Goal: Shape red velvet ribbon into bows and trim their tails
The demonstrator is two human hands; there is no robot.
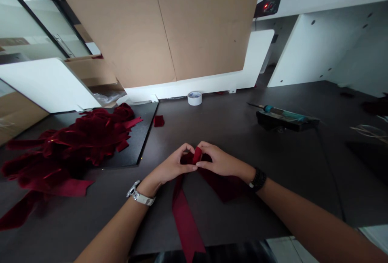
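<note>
Near the middle of the dark table, a dark red velvet bow is held between both hands. My left hand pinches its left side, thumb and fingers curled round it. On the right side, my right hand grips it the same way, and the two thumb tips nearly meet below the centre loop. One ribbon tail hangs toward me past the table's front edge; another, wider and darker, spreads under my right wrist. Parts of the bow are hidden by my fingers.
A heap of red velvet bows covers a black board at the left. A small red piece, a tape roll and a soldering iron on a black holder lie farther back, before a cardboard-covered panel.
</note>
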